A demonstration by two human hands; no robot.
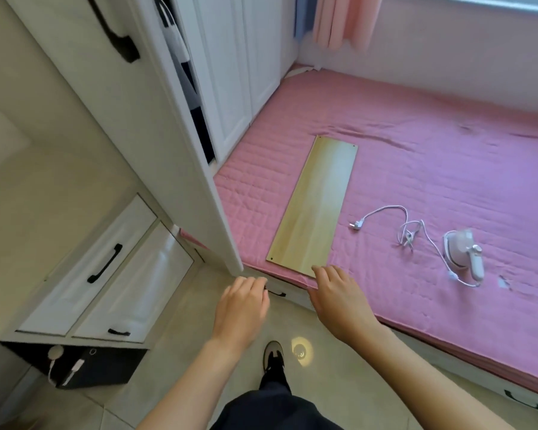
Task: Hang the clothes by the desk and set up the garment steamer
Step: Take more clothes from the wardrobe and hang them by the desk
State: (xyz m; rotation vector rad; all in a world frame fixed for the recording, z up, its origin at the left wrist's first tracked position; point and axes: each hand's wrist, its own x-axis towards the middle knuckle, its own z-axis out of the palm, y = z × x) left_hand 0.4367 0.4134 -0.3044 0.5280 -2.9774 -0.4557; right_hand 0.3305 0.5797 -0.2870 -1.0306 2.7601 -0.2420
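Note:
A white garment steamer lies on its side on the pink quilted bed, its white cord and plug trailing to the left. A long pale wooden board lies flat on the bed beside it. My right hand hovers at the bed's near edge, fingertips just short of the board's near end, holding nothing. My left hand hangs over the floor by the wardrobe door's lower corner, fingers loosely curled and empty. Dark and white clothes show inside the half-open wardrobe.
The open white wardrobe door juts toward me at left. White drawers with black handles stand lower left, a dark box with a white cable under them. Pink curtains hang at the back. Tiled floor and my foot lie below.

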